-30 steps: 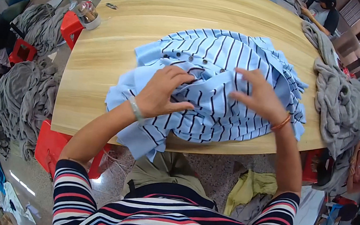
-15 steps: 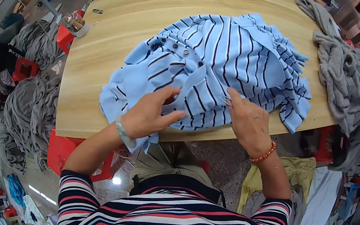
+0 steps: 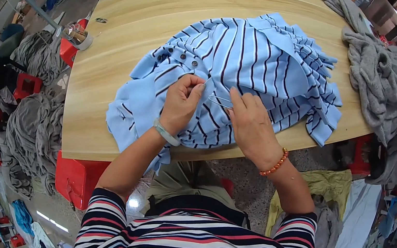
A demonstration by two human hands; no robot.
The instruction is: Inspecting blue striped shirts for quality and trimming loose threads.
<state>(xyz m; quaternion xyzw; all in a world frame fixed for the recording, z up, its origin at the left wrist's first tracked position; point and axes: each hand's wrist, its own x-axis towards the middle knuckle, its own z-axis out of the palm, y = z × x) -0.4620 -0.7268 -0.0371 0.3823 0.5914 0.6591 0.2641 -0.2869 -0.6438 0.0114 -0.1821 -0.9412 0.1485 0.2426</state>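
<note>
Garment of light blue cloth (image 3: 270,57), striped dark and white, is heaped in loose folds across the middle and near edge of the tabletop (image 3: 105,82), with a corner left hanging over that edge. By its drape it is judged light, soft and limp, not fragile, but easily rucked or stretched if pulled by one layer. A firmer hold would be given by the band with dark buttons (image 3: 183,57) or by a doubled edge; loose folds are better pinched than grabbed.

Thumb and fingers of the left hand (image 3: 181,101) are pinched together, apparently on a fold of the garment. In the right hand (image 3: 252,125) a thin metal tool (image 3: 221,100), seemingly small snips, is gripped with its end pointed toward the left; whether its blades are parted cannot be told.

Grey knitwear (image 3: 383,89) is draped over the tabletop's right edge, and a clear jar (image 3: 78,35) is seen at its left edge.
</note>
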